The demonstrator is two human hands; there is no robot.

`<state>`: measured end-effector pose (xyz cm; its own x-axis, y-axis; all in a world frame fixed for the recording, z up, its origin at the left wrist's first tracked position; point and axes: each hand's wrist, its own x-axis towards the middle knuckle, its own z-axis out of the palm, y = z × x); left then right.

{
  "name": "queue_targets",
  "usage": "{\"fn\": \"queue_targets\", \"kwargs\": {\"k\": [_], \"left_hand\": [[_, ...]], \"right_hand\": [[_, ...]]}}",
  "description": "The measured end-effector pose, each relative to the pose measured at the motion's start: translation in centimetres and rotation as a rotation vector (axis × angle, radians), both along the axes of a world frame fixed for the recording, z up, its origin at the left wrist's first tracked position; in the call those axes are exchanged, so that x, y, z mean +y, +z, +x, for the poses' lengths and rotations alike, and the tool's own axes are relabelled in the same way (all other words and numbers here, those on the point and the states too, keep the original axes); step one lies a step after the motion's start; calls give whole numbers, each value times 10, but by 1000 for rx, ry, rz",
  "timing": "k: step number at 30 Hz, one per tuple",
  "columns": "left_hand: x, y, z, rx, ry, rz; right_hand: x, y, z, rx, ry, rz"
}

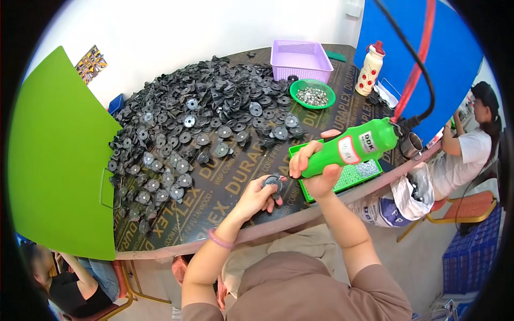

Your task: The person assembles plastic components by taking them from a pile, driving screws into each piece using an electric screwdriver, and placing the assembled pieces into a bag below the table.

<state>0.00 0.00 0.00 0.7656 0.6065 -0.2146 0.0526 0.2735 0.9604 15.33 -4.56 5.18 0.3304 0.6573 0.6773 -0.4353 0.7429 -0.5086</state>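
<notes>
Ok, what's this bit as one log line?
left hand: holding round dark part | right hand: gripping green power tool, tip at part | dark heap: on table

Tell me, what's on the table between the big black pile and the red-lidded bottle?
In the head view: a purple basket, a green bowl of shiny little pieces, and a flat dark-green thing, with table showing around them.

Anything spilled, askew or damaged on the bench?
Nothing clearly spilled or damaged stands out. Black parts lie in a loose, untidy heap, with stragglers toward the front edge; metal pieces sit inside the green bowl.
</notes>
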Motion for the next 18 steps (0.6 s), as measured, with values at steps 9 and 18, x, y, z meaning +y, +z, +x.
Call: {"fn": "queue_targets", "kwargs": {"k": [9, 18], "left_hand": [[-7, 2, 2, -62, 16, 3], [-17, 4, 3, 6, 102, 149]], "right_hand": [[3, -5, -9, -133, -79, -33], [-5, -15, -16, -157, -27, -39]]}}
